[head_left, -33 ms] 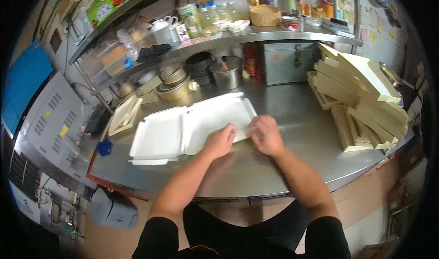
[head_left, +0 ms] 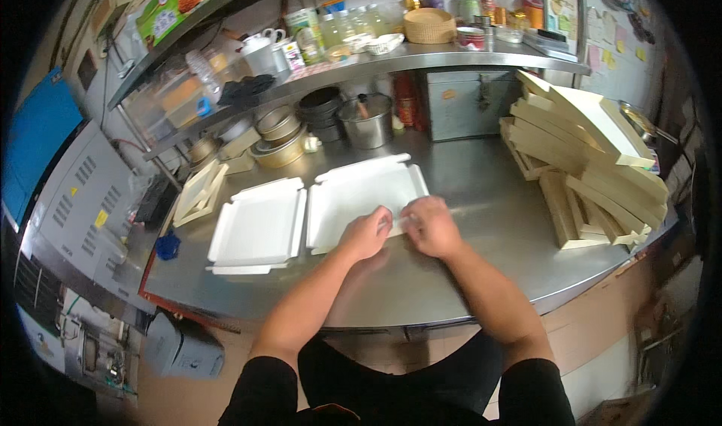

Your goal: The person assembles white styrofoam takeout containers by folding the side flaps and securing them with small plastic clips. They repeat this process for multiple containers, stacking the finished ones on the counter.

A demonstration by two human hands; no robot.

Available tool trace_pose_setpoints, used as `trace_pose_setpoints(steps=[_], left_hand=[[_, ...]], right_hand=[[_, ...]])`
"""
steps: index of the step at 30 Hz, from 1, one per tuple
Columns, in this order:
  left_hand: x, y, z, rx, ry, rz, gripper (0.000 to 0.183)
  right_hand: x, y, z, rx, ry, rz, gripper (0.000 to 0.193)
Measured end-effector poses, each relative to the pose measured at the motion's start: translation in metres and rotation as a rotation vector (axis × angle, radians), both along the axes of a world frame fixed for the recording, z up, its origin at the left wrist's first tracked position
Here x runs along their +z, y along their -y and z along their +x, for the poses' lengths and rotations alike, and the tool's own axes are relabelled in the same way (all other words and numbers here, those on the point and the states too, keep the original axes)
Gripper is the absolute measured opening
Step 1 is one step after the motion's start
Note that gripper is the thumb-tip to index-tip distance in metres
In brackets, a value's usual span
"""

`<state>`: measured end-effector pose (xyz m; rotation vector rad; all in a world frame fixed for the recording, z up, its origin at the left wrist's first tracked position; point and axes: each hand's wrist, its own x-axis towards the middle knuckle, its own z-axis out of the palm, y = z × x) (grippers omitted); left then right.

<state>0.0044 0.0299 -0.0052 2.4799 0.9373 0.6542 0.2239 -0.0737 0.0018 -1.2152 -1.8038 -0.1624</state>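
Just beyond the left hand and right hand, a white tray is lying, its near edge apparently being folded; both hands are being curled narrow, though any grip cannot be told. Even pressure there is seemingly being called for next.

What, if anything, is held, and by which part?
Left hand and right hand are at the near edge of the right-hand white carton; whether they grip it cannot be told.
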Motion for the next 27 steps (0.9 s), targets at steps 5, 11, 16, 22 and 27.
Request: trace_pose_setpoints(steps=[5,11,16,22,27], left_hand=[[-0.004,-0.003,0.028,-0.282,0.085,0.232,0.019],[0.003,-0.006,-0.033,0.040,-0.152,0.264,0.020],[-0.003,0.014,-0.013,-0.002,-0.173,0.139,0.023],[-0.010,-0.014,-0.039,-0.149,0.064,0.241,0.021],[-0.004,-0.014,-0.034,-0.149,0.093,-0.074,0.019]], right_hand=[[-0.008,0.002,0.024,-0.008,0.043,-0.441,0.026],[-0.002,-0.012,0.016,-0.175,0.257,-0.489,0.023],[-0.030,-0.009,-0.019,-0.079,0.318,-0.370,0.025],[-0.002,-0.015,0.006,-0.255,0.304,-0.576,0.018],[-0.013,-0.013,-0.006,-0.004,0.230,-0.435,0.017]])
